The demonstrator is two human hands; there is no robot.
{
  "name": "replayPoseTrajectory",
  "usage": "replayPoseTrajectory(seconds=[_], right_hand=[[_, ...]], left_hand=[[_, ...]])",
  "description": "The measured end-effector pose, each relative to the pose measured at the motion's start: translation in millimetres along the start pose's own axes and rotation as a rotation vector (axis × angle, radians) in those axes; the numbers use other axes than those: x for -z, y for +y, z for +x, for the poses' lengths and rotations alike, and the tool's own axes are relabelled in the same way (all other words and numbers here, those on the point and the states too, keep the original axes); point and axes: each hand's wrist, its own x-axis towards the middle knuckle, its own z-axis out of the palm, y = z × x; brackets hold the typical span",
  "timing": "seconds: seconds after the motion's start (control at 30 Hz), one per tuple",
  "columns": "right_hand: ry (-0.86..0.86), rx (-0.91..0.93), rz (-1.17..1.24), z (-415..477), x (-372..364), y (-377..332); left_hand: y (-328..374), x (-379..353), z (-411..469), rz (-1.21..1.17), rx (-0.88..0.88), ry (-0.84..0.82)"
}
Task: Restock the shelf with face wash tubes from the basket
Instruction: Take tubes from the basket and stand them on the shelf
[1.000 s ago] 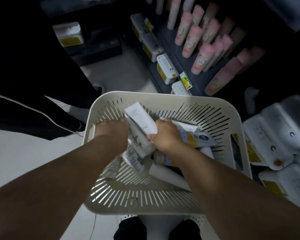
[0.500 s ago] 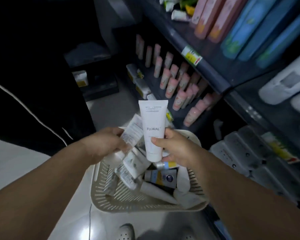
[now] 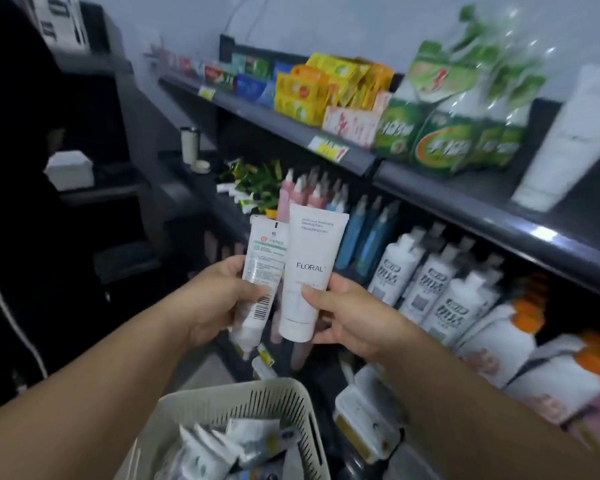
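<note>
A barcoded tube is gripped low by the left hand, a FLORAL tube by the right hand, both upright, caps down, above the basket. The shelf lies rightward, nearer the right hand.

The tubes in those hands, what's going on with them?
A person is restocking a shop shelf. Their left hand grips a white tube with a barcode, and their right hand grips a white tube marked FLORAL. Both tubes are cap end down and held up in front of the shelf. Neither is set down yet. The basket below holds more tubes.
</note>
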Motion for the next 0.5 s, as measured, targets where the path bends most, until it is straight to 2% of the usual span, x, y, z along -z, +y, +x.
replayPoseTrajectory(seconds=[0.27,0.5], right_hand=[[0.135,0.178,-0.045,-68.2,38.7,-92.3],[0.278,0.3,-0.119,-115.7,80.2,-134.2]], left_hand=[[97.3,-82.9,-4.0,-0.02,-0.189,-0.213],[145.1,-146.0,5.0,0.118,-0.323,-0.342]])
